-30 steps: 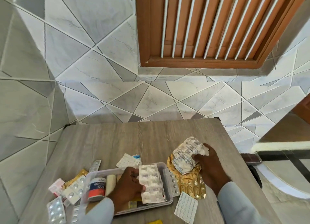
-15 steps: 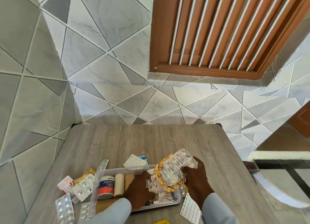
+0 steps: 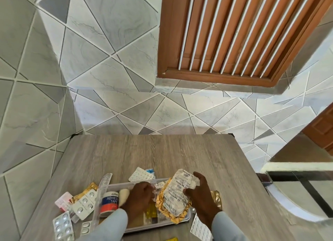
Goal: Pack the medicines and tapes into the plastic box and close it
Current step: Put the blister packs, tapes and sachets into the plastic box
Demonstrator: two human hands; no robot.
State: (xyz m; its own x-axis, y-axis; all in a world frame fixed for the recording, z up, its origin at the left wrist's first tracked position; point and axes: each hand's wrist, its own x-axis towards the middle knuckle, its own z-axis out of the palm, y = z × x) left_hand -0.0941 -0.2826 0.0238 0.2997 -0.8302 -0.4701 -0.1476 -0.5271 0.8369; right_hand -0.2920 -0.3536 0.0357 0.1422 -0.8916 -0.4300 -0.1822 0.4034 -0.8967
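We find the nearest items loose on the table (image 3: pixel 162 150): a white pill sheet (image 3: pixel 200 229) at the near right edge, silver pill strips (image 3: pixel 63 226) at the near left, and a yellow scrap at the bottom edge, too cut off to identify.

Next out is the plastic box (image 3: pixel 98 204), open, with no lid that we can make out. An adhesive tape roll (image 3: pixel 109 203) stands in its left end with a pale roll (image 3: pixel 123 195) just beside it.

The left hand (image 3: pixel 139 197) is inside the box, curled down over the contents. We judge that it presses packed strips flat, but what it grips is hidden.

The right hand (image 3: pixel 201 195) pinches a bundle of medicine strips (image 3: pixel 177 195), a printed foil sheet lying on gold ones, thumb under and fingers over. The bundle hangs over the right end of the box, apparently on its way in.

Further left, a pile of mixed strips (image 3: pixel 81 201) lies outside the box wall. Beyond the far wall rest a white pill sheet (image 3: pixel 141 175) and a blue-edged packet (image 3: pixel 150 171).

We judge the packing well under way, with closing not yet possible.
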